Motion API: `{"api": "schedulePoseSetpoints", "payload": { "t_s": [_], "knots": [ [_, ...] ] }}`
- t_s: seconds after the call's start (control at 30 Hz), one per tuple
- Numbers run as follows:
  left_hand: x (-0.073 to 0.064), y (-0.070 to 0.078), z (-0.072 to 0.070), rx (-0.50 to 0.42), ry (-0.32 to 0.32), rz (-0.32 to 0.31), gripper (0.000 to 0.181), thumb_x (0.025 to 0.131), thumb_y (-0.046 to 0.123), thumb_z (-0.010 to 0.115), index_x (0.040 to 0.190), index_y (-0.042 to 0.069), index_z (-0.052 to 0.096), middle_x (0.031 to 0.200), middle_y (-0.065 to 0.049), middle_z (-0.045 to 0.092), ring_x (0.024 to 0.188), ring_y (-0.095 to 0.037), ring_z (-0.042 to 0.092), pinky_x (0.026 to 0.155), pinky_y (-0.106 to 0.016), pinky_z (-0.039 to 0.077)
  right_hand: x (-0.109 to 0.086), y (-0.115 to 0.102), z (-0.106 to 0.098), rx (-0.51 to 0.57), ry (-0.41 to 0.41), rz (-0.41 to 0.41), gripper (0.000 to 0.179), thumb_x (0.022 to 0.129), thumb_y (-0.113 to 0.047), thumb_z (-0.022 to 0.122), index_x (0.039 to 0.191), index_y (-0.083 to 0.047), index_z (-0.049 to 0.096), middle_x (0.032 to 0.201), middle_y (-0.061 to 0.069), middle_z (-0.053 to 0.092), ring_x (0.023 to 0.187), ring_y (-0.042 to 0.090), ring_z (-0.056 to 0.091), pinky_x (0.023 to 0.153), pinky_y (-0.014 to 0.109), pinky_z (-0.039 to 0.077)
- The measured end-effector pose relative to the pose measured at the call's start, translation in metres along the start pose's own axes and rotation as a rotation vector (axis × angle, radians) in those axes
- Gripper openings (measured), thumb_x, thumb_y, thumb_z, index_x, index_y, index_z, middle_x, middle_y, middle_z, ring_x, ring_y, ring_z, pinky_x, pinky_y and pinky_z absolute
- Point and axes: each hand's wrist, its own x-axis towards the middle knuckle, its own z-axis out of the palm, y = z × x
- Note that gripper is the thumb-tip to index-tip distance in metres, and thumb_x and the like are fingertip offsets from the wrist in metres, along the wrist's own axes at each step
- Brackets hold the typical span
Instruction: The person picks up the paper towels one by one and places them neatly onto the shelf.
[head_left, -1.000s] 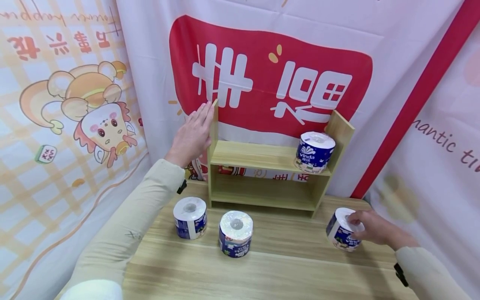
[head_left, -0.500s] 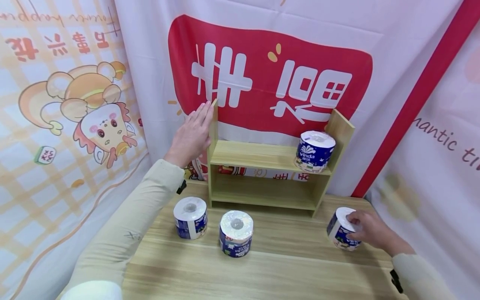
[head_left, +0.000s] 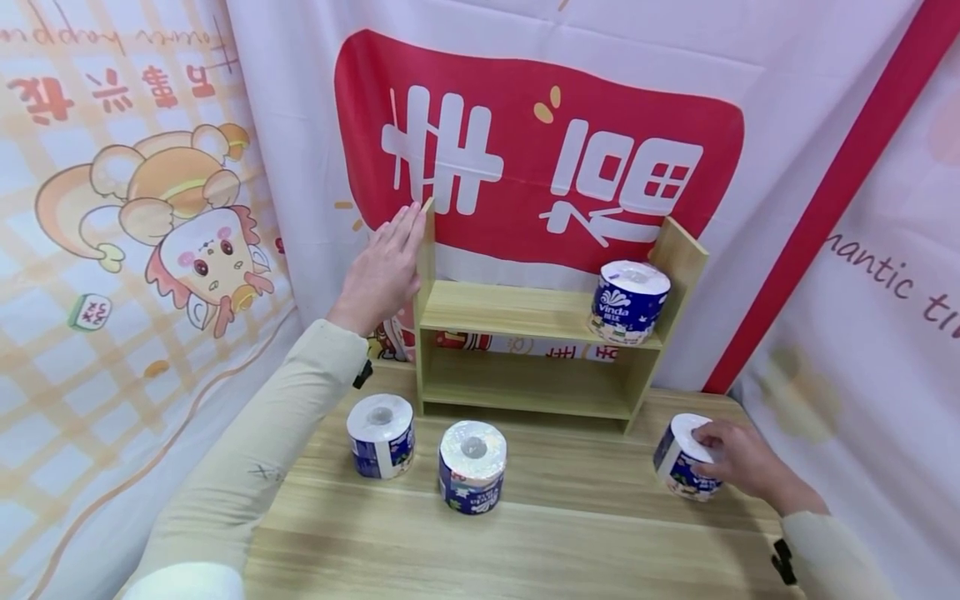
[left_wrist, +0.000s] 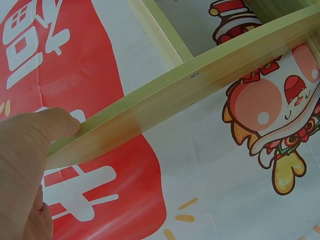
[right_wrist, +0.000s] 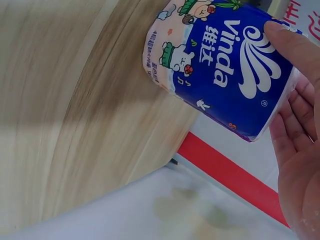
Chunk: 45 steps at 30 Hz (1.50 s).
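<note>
My left hand [head_left: 382,268] rests at the top of the shelf's left side panel [head_left: 425,283], its fingers straight. In the left wrist view, the thumb [left_wrist: 65,122] lies along the panel's edge. My right hand [head_left: 742,462] grips a toilet roll [head_left: 678,467] in blue Vinda wrapping at the table's right. The right wrist view shows the thumb on the blue label [right_wrist: 225,60] and the other fingers over the white end. Another toilet roll [head_left: 630,304] stands on the upper board at its right end. Two more, a left roll [head_left: 381,437] and a middle roll [head_left: 472,471], stand upright in front.
The small two-tier wooden shelf [head_left: 525,404] stands at the back of the wooden table [head_left: 555,542]. Behind it hangs a white cloth with a red printed panel [head_left: 525,100]. Printed curtains [head_left: 150,275] close off both sides.
My right forearm has shifted slightly left and the right hand has turned a little, still on the roll. The left hand, the shelf and the other rolls hold their places.
</note>
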Motion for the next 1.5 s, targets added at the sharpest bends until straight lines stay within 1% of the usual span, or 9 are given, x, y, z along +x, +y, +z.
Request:
{"api": "schedulePoseSetpoints", "payload": {
  "t_s": [0.17,0.4,0.63,0.73,0.9,1.13,1.27,1.33,1.5],
  "knots": [
    [0.000,0.001,0.000,0.004,-0.011,0.000,0.098,0.095,0.020,0.076,0.169,0.004,0.014,0.178,-0.014,0.016,0.166,-0.032,0.019,0.133,-0.044,0.026,-0.002,0.004,0.004,0.021,0.035,-0.004,0.040,0.067,-0.021,0.100,0.098,-0.008,0.078,0.089,-0.005,0.071,0.081,0.001,0.060,0.069,0.026,0.057],
    [0.000,0.000,0.000,0.006,-0.008,-0.001,0.099,0.095,0.020,0.076,0.169,0.004,0.014,0.178,-0.014,0.017,0.166,-0.032,0.019,0.133,-0.044,0.027,-0.007,0.005,0.008,0.023,0.049,0.061,0.046,0.066,-0.024,0.100,0.104,-0.009,0.079,0.093,-0.003,0.073,0.084,0.006,0.064,0.073,0.028,0.057],
    [0.001,0.001,0.000,0.009,-0.003,0.001,0.096,0.095,0.019,0.076,0.168,0.002,0.016,0.177,-0.017,0.020,0.165,-0.034,0.021,0.132,-0.046,0.028,-0.007,0.005,0.008,0.016,0.104,0.014,0.046,0.063,-0.022,0.101,0.101,-0.010,0.079,0.090,-0.006,0.072,0.082,0.000,0.061,0.070,0.026,0.055],
    [0.001,0.001,0.000,0.008,-0.003,-0.002,0.097,0.095,0.019,0.076,0.169,0.002,0.016,0.177,-0.017,0.021,0.165,-0.033,0.021,0.132,-0.046,0.028,-0.006,0.006,0.008,0.028,0.086,0.020,0.046,0.063,-0.022,0.101,0.101,-0.010,0.079,0.090,-0.007,0.071,0.082,0.000,0.060,0.070,0.025,0.055],
    [0.000,0.001,0.000,0.003,-0.008,-0.006,0.098,0.095,0.020,0.076,0.169,0.004,0.015,0.177,-0.015,0.020,0.166,-0.033,0.020,0.132,-0.044,0.027,-0.004,0.007,0.006,0.049,0.032,0.048,0.045,0.066,-0.023,0.101,0.102,-0.009,0.078,0.091,-0.006,0.070,0.083,0.002,0.060,0.071,0.024,0.055],
    [0.002,0.001,-0.002,0.006,-0.009,-0.001,0.097,0.095,0.019,0.076,0.168,0.001,0.016,0.177,-0.018,0.020,0.165,-0.034,0.021,0.132,-0.047,0.028,0.000,0.005,-0.001,0.098,-0.042,0.082,0.043,0.070,-0.024,0.099,0.102,-0.008,0.076,0.095,0.000,0.072,0.084,0.007,0.060,0.070,0.024,0.057],
    [0.002,0.001,-0.002,0.007,-0.012,-0.005,0.097,0.095,0.019,0.076,0.169,0.002,0.016,0.177,-0.017,0.019,0.165,-0.034,0.021,0.132,-0.046,0.027,0.001,0.004,-0.005,0.109,-0.063,0.081,0.043,0.070,-0.025,0.099,0.102,-0.008,0.075,0.097,0.002,0.073,0.085,0.008,0.061,0.071,0.025,0.057],
    [0.002,0.001,-0.001,0.010,-0.014,-0.004,0.097,0.095,0.020,0.076,0.169,0.002,0.016,0.177,-0.017,0.019,0.165,-0.033,0.021,0.132,-0.046,0.027,0.002,0.004,-0.005,0.107,-0.073,0.080,0.042,0.070,-0.025,0.099,0.101,-0.009,0.075,0.097,0.001,0.072,0.085,0.007,0.061,0.071,0.024,0.057],
    [0.002,0.000,-0.001,0.013,-0.012,-0.002,0.099,0.094,0.021,0.078,0.169,0.003,0.015,0.177,-0.016,0.020,0.165,-0.033,0.021,0.132,-0.045,0.028,0.005,0.005,-0.008,0.121,-0.130,0.077,0.039,0.074,-0.025,0.097,0.102,-0.010,0.073,0.097,-0.001,0.071,0.086,0.008,0.059,0.072,0.023,0.057]
  ]
}}
